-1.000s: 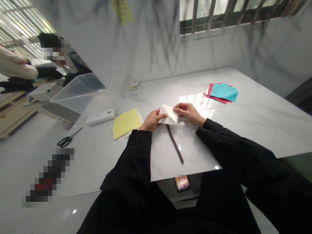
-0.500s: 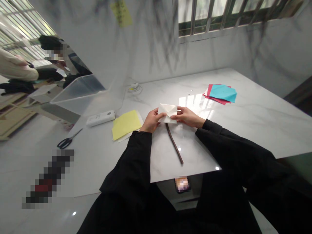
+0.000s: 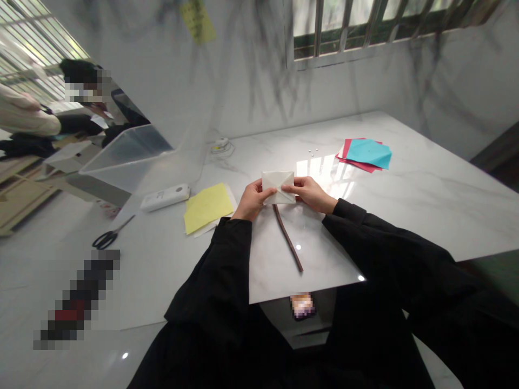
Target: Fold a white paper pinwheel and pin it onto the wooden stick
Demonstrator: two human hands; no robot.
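Observation:
A small white folded paper [image 3: 278, 178], square with creases meeting at its middle, is held up between both hands. My left hand [image 3: 253, 199] grips its left side, thumb on the front face. On the right side my right hand [image 3: 314, 193] pinches it, thumb near the centre; the fingers behind the paper are hidden. Below the paper a thin dark brown stick [image 3: 288, 237] lies on the white marbled table [image 3: 340, 248], its far end covered by the paper. Yellow paper sheets [image 3: 208, 208] rest just left of my left hand.
Blue and red folded papers [image 3: 368, 154] lie at the right back, near several tiny bits [image 3: 312, 152]. A white oblong box [image 3: 165, 198], scissors [image 3: 107, 239] and a clear plastic bin [image 3: 125, 156] are on the left. Another person [image 3: 85, 92] is beyond.
My right thumb has moved inward and pressed the paper's upper flap, so the front now looks flatter and squarer. The view has shifted slightly; the stick and other papers stay put.

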